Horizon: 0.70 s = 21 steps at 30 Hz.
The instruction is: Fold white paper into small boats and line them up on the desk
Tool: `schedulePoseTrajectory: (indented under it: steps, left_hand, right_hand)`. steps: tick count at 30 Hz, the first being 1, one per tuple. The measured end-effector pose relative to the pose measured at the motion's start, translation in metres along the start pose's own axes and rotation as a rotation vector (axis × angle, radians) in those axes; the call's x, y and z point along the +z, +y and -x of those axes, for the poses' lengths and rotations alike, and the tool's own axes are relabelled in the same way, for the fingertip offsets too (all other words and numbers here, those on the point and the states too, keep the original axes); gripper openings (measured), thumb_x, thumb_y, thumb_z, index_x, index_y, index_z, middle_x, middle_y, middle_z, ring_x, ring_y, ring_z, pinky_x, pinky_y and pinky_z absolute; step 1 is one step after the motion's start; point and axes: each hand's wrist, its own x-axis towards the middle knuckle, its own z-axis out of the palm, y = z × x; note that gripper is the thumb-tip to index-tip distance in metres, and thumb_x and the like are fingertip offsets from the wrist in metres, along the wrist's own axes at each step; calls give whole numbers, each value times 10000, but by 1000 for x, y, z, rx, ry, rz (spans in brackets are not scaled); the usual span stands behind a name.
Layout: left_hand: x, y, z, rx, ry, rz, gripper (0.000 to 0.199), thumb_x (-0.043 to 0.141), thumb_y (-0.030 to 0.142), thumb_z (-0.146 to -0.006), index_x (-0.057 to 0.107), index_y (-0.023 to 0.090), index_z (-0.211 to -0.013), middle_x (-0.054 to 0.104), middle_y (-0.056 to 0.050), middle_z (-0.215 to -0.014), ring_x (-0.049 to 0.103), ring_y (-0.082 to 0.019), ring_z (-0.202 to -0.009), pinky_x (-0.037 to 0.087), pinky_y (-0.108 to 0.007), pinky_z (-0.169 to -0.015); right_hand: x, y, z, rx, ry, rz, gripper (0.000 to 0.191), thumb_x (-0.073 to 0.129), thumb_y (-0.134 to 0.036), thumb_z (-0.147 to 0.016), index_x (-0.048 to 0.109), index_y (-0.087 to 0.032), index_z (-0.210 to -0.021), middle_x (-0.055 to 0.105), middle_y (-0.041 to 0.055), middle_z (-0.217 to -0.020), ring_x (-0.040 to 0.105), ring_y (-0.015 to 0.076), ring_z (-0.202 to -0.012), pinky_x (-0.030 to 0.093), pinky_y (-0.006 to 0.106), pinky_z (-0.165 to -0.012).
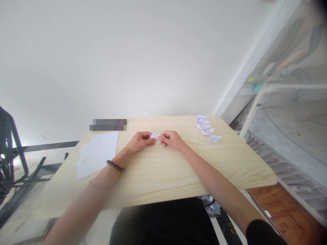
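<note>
Between my two hands is a small piece of folded white paper (154, 135), with a peaked, triangular shape and a crease near its middle. My left hand (142, 141) pinches its left side between thumb and fingers. On the right side, the thumb and fingers of my right hand (170, 139) are closed on the same paper. Both hands are just above or resting on the wooden table; I cannot tell which. Part of the paper is hidden behind my fingertips.
Several folded white paper pieces (205, 128) stand in a row at the table's (158, 177) back right. A stack of white sheets (99, 153) lies at the left, with a blurred-out dark item (108, 125) behind it. A wall rises behind; a dark chair (12, 146) is at far left.
</note>
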Motion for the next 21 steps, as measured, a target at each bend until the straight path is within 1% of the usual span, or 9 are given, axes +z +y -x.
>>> schedulePoseTrajectory:
  steps: [4,7,10,13,15,21]
  left_hand:
    - [0,-3,-2,23,6,-47,246,611,344,-671,613,114,-758,624,-31,-697,555,-112,-618,444,-232,-594]
    - [0,-4,-3,8,-12,-10,247,636,337,-648,621,114,-751,635,-38,-700,569,-128,-651,446,-243,-627]
    - [-1,-3,-3,-22,25,58,295,655,365,-625,632,116,-779,651,-55,-728,586,-148,-692,454,-257,-662]
    - [-2,-1,-2,-75,62,99,354,647,408,-626,638,120,-831,660,-65,-747,601,-161,-694,458,-257,-647]
    - [-3,0,-1,-103,57,103,368,620,437,-646,639,123,-836,663,-64,-754,607,-167,-690,456,-254,-635]
    - [-1,2,0,-74,38,55,343,585,441,-679,633,115,-771,653,-53,-695,591,-150,-651,440,-243,-620]
  right_hand:
    - [1,-2,2,-11,-19,20,303,470,-431,-756,548,-138,-734,606,25,-640,515,62,-463,413,184,-480]
    - [2,-2,1,-14,-13,21,305,466,-434,-758,543,-141,-719,604,21,-632,515,61,-458,408,179,-472]
    - [2,-2,0,-4,33,-6,311,478,-448,-746,529,-145,-699,595,13,-612,511,60,-446,400,174,-457]
    - [2,-3,-1,36,81,-45,338,478,-478,-735,518,-146,-684,584,12,-591,505,64,-426,378,170,-415]
    - [2,-4,-2,54,102,-63,362,460,-494,-739,511,-145,-658,572,12,-573,501,67,-416,370,172,-398]
    - [1,-3,-2,12,103,-23,340,454,-463,-750,503,-148,-632,533,-10,-535,472,56,-417,378,170,-421]
